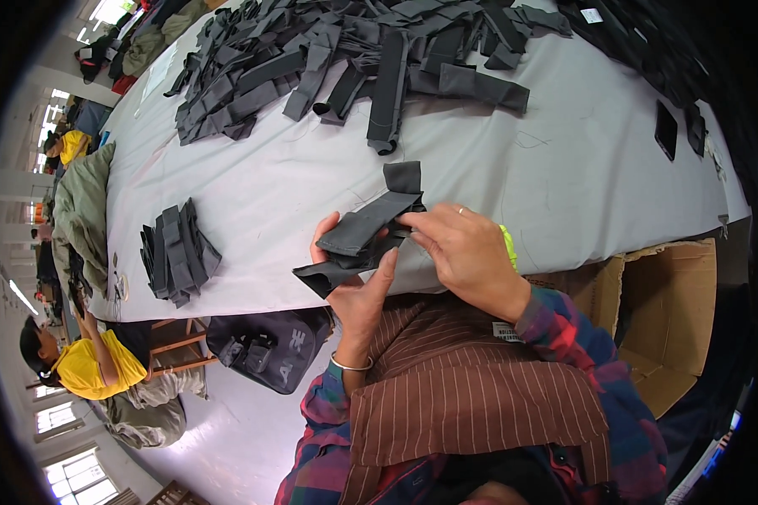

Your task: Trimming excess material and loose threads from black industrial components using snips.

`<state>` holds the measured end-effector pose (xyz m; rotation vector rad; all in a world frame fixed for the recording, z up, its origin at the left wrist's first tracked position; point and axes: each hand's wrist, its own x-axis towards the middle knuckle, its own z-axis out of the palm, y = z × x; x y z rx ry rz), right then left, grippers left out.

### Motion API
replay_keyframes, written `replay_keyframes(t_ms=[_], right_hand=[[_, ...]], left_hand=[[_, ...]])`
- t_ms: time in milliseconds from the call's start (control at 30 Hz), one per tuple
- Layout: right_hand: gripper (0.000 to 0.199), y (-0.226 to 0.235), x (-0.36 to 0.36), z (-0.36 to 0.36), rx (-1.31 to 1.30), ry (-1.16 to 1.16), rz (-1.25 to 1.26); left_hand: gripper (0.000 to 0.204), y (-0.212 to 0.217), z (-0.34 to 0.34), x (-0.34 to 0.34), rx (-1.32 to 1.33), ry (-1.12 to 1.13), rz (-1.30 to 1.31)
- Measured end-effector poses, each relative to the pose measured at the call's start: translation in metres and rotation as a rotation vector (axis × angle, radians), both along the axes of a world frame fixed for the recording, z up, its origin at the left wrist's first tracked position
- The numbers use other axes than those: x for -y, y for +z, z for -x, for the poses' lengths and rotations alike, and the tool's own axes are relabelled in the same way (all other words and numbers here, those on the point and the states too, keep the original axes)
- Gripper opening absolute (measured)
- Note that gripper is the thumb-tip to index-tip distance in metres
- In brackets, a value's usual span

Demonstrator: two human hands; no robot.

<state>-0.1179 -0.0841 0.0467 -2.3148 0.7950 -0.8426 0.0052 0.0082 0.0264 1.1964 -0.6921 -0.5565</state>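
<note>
Dark grey folded fabric strips [364, 227] are held in front of me over the near edge of the table. My left hand [362, 305] is closed round them from below, with the thumb on the near side and fingertips showing at the far side. My right hand [473, 252] pinches the right end of the strips between thumb and fingers. One strip end sticks up away from me, and another hangs to the left over my left palm. Part of the strips is hidden by my fingers.
A large heap of grey strips [345, 67] covers the far side of the cloth-covered table [253, 181]. A smaller stack [178, 252] lies left. A phone [666, 130] lies right. An open cardboard box [665, 311] and a black bag [269, 349] are below. A person in yellow [101, 366] works at left.
</note>
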Motion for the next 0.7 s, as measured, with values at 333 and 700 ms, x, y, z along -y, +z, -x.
replay_keyframes(t_ms=[333,700], right_hand=[[0.009,-0.007,-0.003,-0.010,-0.077,-0.011,0.093],[0.006,-0.012,-0.001,-0.013,-0.026,-0.007,0.074]], left_hand=[[0.075,-0.003,-0.003,-0.003,0.035,-0.045,-0.033],[0.078,0.000,-0.012,-0.003,0.034,-0.081,-0.069]])
